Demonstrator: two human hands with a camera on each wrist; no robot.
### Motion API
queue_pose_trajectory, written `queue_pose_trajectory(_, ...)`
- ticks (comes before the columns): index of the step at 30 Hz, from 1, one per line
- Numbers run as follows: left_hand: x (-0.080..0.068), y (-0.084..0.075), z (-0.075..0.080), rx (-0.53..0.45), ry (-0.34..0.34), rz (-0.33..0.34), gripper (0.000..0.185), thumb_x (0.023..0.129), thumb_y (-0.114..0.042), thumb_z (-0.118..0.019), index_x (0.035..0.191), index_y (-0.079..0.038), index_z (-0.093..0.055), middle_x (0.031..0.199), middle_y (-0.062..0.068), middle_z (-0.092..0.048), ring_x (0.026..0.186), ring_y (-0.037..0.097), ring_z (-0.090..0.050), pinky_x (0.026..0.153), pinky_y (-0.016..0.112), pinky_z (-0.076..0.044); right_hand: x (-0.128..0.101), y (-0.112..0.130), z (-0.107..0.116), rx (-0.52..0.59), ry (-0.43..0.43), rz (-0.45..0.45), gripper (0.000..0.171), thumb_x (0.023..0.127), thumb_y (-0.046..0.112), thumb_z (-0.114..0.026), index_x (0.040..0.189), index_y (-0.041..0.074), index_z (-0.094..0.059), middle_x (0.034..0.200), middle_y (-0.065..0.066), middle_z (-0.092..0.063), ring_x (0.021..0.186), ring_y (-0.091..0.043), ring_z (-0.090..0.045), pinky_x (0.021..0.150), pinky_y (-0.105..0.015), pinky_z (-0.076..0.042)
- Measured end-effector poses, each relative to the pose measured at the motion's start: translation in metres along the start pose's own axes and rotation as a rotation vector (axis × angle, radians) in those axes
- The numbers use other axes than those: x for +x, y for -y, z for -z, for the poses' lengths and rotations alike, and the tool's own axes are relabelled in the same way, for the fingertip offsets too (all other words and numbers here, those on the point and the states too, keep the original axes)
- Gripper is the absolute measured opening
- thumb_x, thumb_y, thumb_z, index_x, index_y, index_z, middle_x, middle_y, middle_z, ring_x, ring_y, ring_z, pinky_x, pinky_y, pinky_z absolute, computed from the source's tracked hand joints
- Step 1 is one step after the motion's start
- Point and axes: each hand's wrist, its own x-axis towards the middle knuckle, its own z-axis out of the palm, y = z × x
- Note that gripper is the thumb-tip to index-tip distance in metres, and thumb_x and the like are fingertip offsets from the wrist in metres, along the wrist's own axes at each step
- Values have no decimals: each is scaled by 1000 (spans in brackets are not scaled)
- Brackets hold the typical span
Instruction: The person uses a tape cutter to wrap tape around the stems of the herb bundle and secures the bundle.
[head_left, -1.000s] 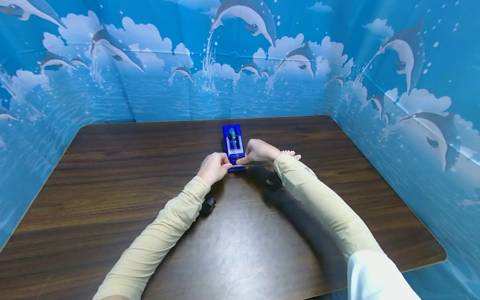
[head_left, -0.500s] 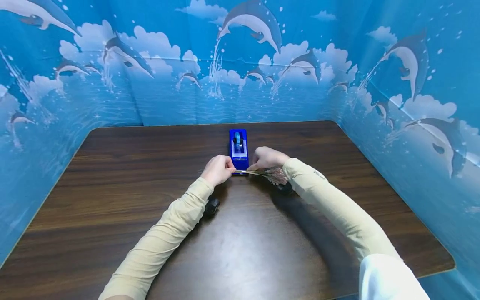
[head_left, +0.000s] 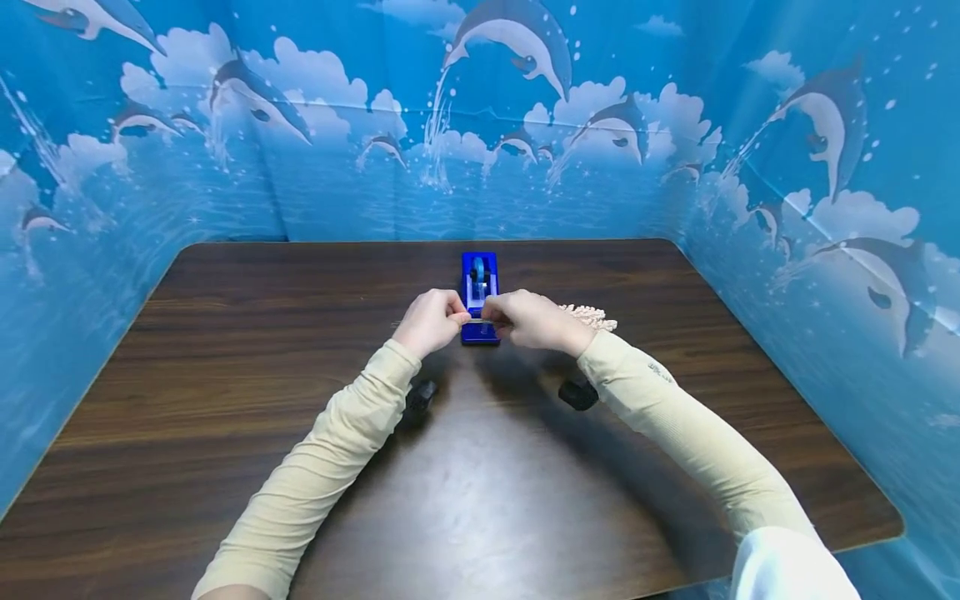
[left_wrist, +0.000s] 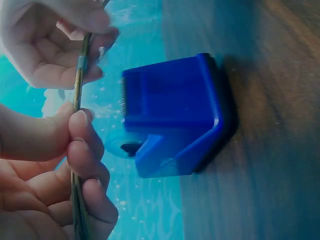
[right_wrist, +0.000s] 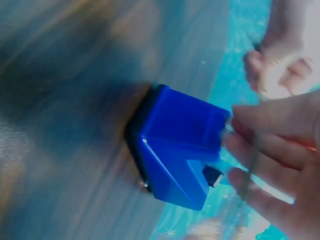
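Observation:
Near the back of the table, my left hand pinches a thin bundle of dried flower stems between thumb and fingertips. Close beside it, my right hand has its fingers curled round the same stems. A short shiny strip of tape lies on the stems by the right fingers in the left wrist view. Pale pink flower heads stick out past the right wrist. Just beyond and below both hands stands a blue tape dispenser, with a light blue roll in it. The right wrist view is blurred.
The brown wood table runs out to both sides. Its back edge meets a blue dolphin curtain, which also hangs at left and right. Black wrist devices sit under the left wrist and right wrist.
My right hand has moved from low by the dispenser's front edge up onto the stems. Both hands have risen slightly, and the flower heads now show above the right wrist. The dispenser stays put.

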Motion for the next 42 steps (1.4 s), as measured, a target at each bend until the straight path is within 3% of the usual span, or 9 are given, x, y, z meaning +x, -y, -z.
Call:
queue_pose_trajectory(7,1,-7,12,-69,62,3,14,91,-14,-64,84,-2,-67,74,10,-69,65,14,-58,59,22,-40,-9,1,-18,-218,-310,74,16,89,15,-69,89,10,-53,81,-1,-58,67,-16,-55,58,-35,-47)
queue_pose_trajectory(14,0,-13,20,-70,96,3,15,92,-14,-62,86,-1,-67,79,14,-71,66,14,-58,60,22,-39,-11,-2,-18,-132,-361,101,15,95,22,-61,89,10,-55,77,0,-54,63,-12,-48,57,-29,-42)
queue_pose_trajectory(19,-1,-15,22,-67,85,-14,14,91,-13,-63,85,-2,-67,82,17,-72,66,14,-58,59,21,-39,-8,-2,-9,105,-273,6,14,95,19,-61,88,8,-62,73,-1,-57,63,-11,-49,60,-26,-42)
queue_pose_trajectory(23,-3,-17,24,-33,37,-55,12,90,-12,-64,84,-2,-67,76,13,-70,64,15,-56,58,22,-39,-2,-2,1,432,-146,-190,15,94,19,-62,89,5,-66,71,-1,-62,66,-18,-58,59,-23,-45)
queue_pose_trajectory(26,-4,-18,25,-1,8,-90,12,90,-12,-65,84,-2,-67,72,9,-66,63,17,-53,57,24,-39,4,-3,6,656,-86,-316,15,93,16,-63,99,2,-63,70,-1,-63,70,-25,-62,59,-25,-49)
queue_pose_trajectory(28,-4,-16,26,10,4,-101,12,90,-12,-65,84,-2,-66,71,8,-64,63,17,-52,57,24,-39,7,-4,7,714,-83,-325,17,93,12,-63,104,0,-60,69,-1,-62,71,-29,-62,60,-28,-50)
queue_pose_trajectory(32,-1,-7,23,5,35,-83,12,91,-11,-64,84,-2,-67,73,9,-66,64,17,-54,58,23,-39,11,-2,1,549,-138,-244,14,91,13,-66,100,2,-64,71,-8,-66,72,-34,-65,59,-29,-52)
queue_pose_trajectory(37,2,3,16,-1,74,-67,12,91,-10,-63,85,-1,-68,75,10,-69,66,16,-56,59,22,-41,9,-1,-11,364,-136,-244,16,92,20,-66,92,6,-73,79,-11,-72,77,-30,-68,59,-22,-46)
queue_pose_trajectory(42,1,6,18,65,100,-152,13,92,-12,-63,87,-2,-68,77,9,-69,67,16,-56,63,27,-45,12,5,-16,194,-120,-217,18,94,19,-62,90,6,-74,80,-8,-71,72,-18,-61,64,-26,-46)
